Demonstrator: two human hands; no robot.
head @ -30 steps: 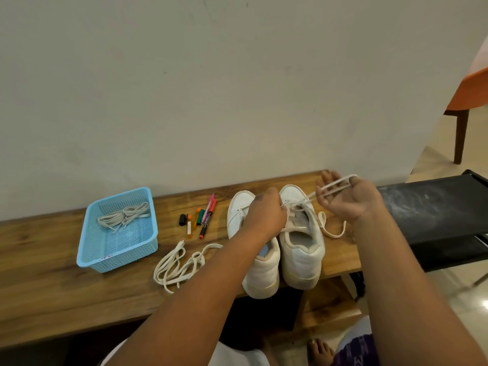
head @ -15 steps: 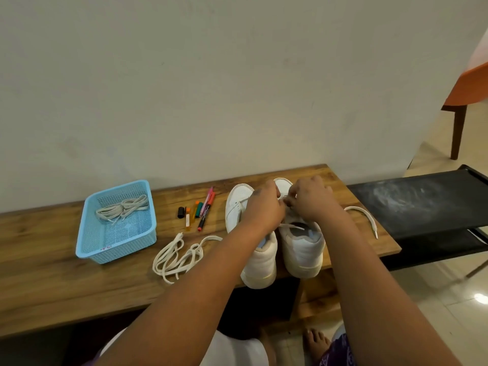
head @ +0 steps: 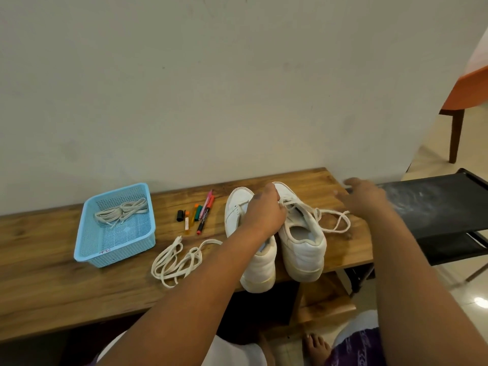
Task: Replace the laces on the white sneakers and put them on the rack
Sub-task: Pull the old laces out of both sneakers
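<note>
Two white sneakers stand side by side on the wooden bench, heels toward me. My left hand rests curled over the laces between the left sneaker and the right sneaker, gripping at the right sneaker's lacing. A white lace trails loose from the right sneaker across the bench. My right hand hovers above the bench's right end with fingers spread, blurred, holding nothing. A loose bundle of white lace lies left of the sneakers. The black shoe rack stands to the right.
A light blue basket at the left holds another bundle of laces. Several markers lie between basket and sneakers. The wall runs close behind the bench. An orange chair stands at far right. A bare foot shows below.
My right hand has let go of the lace at the right sneaker and swung right toward the bench's end. The lace now lies slack on the bench. My left hand stays put.
</note>
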